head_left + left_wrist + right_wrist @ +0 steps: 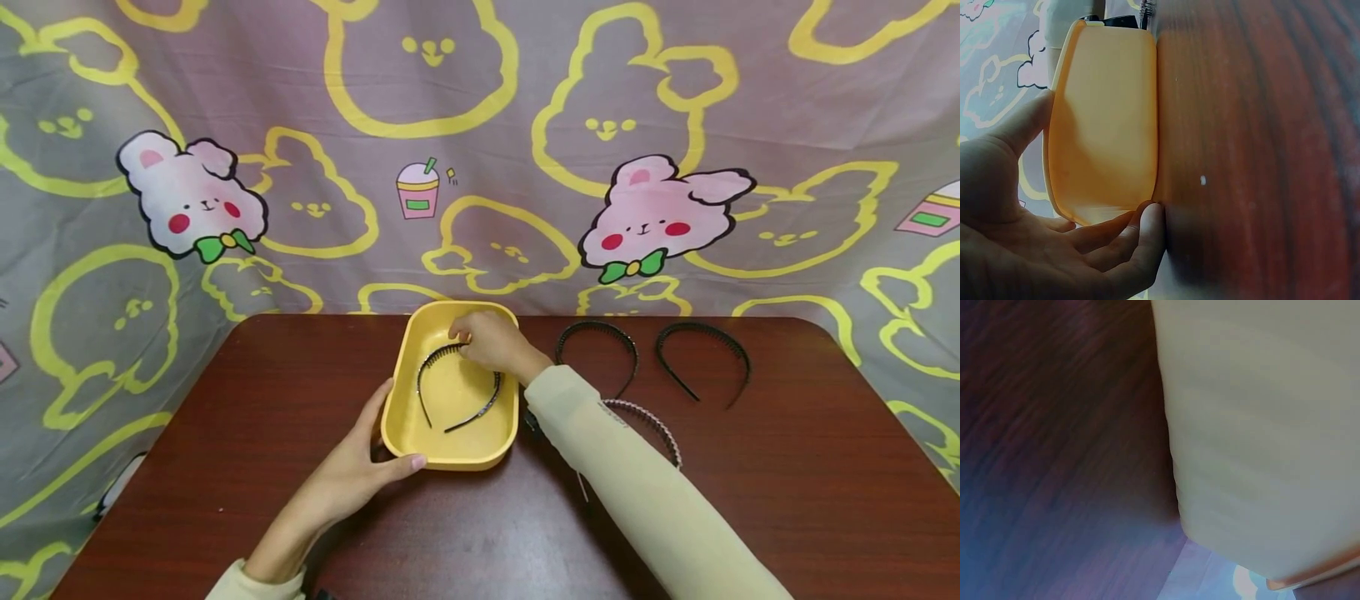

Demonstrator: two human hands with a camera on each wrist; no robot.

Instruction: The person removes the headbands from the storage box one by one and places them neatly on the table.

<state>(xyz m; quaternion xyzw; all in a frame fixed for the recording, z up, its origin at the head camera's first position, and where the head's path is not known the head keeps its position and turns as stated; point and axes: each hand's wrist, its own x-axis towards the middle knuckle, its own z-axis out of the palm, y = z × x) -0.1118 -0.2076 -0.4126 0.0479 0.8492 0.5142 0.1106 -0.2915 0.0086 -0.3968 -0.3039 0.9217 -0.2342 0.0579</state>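
Note:
A yellow plastic tray (450,450) stands on the table. My left hand (348,475) grips its near left side, thumb on the rim and fingers against the outer wall, as the left wrist view also shows of the tray (1107,112) and hand (1054,231). Inside the tray is a thin black toothed headband (422,387), its two ends toward me. My right hand (491,342) reaches over the tray's right side and pinches the headband's top curve. In the right wrist view the hand is out of sight; a large pale surface blocks most of it.
Two more black toothed headbands (636,350) (748,354) lie at the table's back right. A pinkish headband (660,425) is partly hidden under the right sleeve (637,483). A patterned cloth (480,167) hangs behind the brown table (810,467).

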